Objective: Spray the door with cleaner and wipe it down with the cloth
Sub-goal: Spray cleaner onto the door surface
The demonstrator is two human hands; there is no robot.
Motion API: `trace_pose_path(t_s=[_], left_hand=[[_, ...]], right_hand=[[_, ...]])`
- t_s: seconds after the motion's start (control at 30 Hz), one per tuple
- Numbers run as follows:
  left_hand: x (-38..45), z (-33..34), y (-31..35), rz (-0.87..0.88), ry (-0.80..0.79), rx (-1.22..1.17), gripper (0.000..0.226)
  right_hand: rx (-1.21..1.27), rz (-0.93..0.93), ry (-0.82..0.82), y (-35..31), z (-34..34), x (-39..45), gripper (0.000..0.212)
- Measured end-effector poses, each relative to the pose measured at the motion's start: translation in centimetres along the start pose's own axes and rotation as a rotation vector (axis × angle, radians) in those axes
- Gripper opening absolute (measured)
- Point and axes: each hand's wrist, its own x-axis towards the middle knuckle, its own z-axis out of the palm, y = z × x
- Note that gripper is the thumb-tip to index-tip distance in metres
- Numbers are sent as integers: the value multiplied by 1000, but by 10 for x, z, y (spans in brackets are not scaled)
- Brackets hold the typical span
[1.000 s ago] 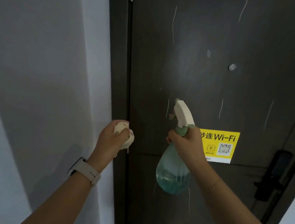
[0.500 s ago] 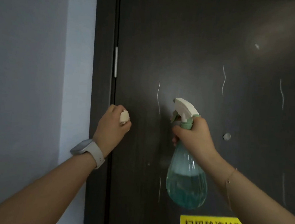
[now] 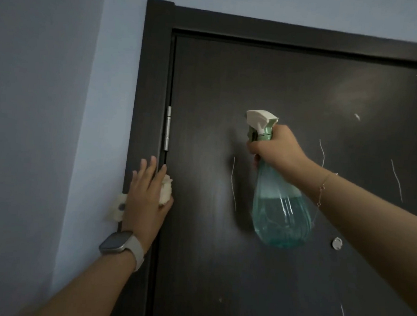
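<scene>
The dark door (image 3: 294, 264) is filling most of the head view, closed in its dark frame (image 3: 153, 78), and it is now showing up to its top edge, where a second ago only the mid-panel with a yellow Wi-Fi sticker was in sight; the work is moving upward. Thin pale streaks are running down the panel right of centre, which I judge to be cleaner trickling. The spray bottle (image 3: 282, 211), clear green and roughly half full of liquid, is being held nozzle toward the upper panel; the right hand (image 3: 275, 148) is gripping its neck, fingers curled around the trigger area, though whether the trigger is being squeezed I cannot tell. The left hand (image 3: 147, 198) is lying against the frame's hinge side, fingers straightened and spread where half a second ago they were fisted, the thumb and palm pinning the balled white cloth (image 3: 165, 189) at the door's edge, just below the silver hinge (image 3: 167, 128). A pale fitting (image 3: 117, 206) is sitting on the blue-grey wall (image 3: 43, 120) beside that hand. Judgement: spraying is continuing; wiping has not yet begun.
</scene>
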Motion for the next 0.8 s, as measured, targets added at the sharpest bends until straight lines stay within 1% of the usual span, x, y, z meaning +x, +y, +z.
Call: trace_pose_path(t_s=[0.1,0.2,0.37,0.6,0.7,0.8], left_hand=[[-1,3,-1,21,14,-29,83],[-2,1,0,28,17,-38,80],[1,-4,-1,44,12,-47,75],[3,-11,-2,46,-49,-37,79],[2,-13,-2,44,-73,-14,80],[2,-16,0,45,-92,3,79]], right_hand=[[-24,2,24,6,0,2,6],[-41,2,35,8,-3,-1,8],[-39,9,26,-2,-7,-8,2],[-35,52,-31,-5,-14,-26,17],[-6,105,-66,-4,-17,-35,30],[-19,149,-92,-1,-19,-43,27]])
